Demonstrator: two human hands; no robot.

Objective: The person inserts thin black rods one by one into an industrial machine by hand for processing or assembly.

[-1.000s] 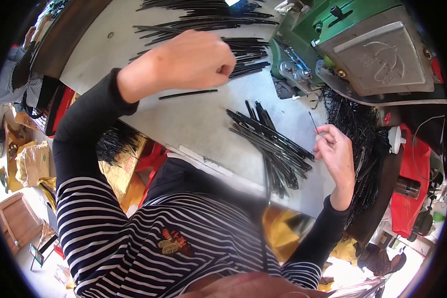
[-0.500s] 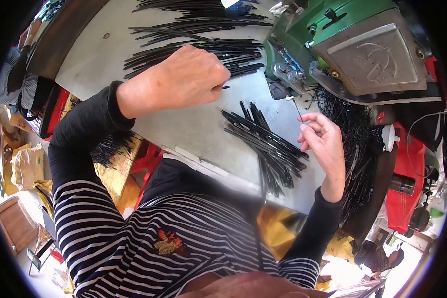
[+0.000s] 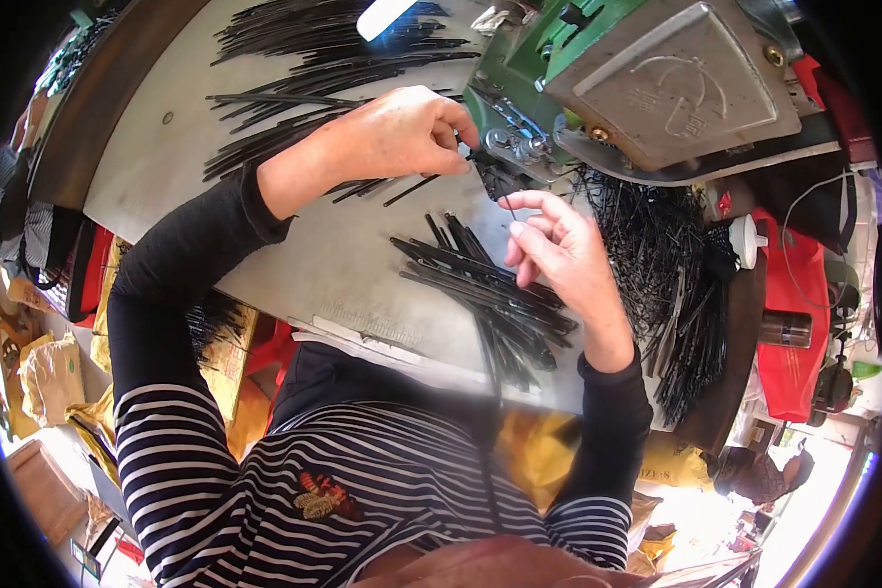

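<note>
Beside one green machine (image 3: 637, 93), one thin rod (image 3: 511, 212) in the right hand's (image 3: 564, 251) grasp, left hand's (image 3: 404, 133) hold unclear.

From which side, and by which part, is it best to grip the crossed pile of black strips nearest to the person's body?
Probably by the left ends of its upper strips, coming from the left: these ends jut over the tabletop, while further along the strips cross others.
</note>
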